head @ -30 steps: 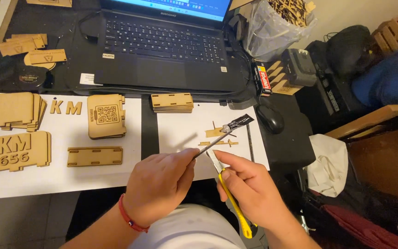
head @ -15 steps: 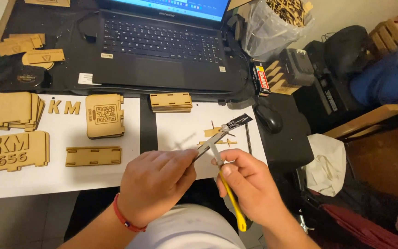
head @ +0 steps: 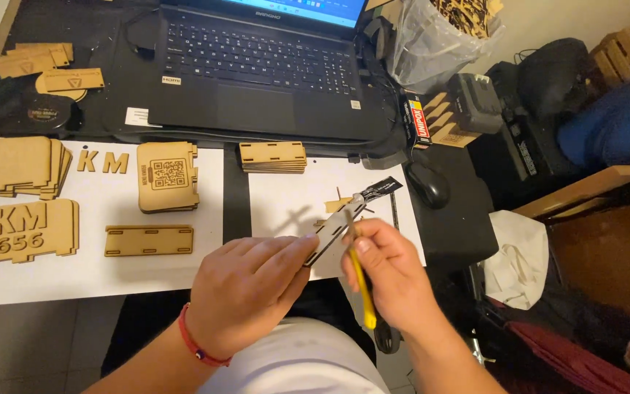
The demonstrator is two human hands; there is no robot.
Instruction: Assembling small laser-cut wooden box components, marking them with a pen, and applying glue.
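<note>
My left hand (head: 253,284) pinches a thin laser-cut wooden panel (head: 329,235) edge-on, held over the right white sheet. My right hand (head: 391,273) grips a yellow-handled craft knife (head: 359,281), its blade against the panel's upper edge. A small glue tube (head: 375,190) lies just beyond the panel tip, with small wooden offcuts (head: 337,205) beside it. A red bracelet sits on my left wrist.
White sheets (head: 96,255) carry wooden parts: a slotted strip (head: 149,240), a square coded stack (head: 167,176), a lettered plaque (head: 20,233), a panel stack (head: 12,166), another stack (head: 273,156). A black laptop (head: 257,69) sits behind; a mouse (head: 429,184) and clutter lie right.
Both hands shifted slightly. The panel has tilted more edge-on and the knife blade has moved up along its edge.
</note>
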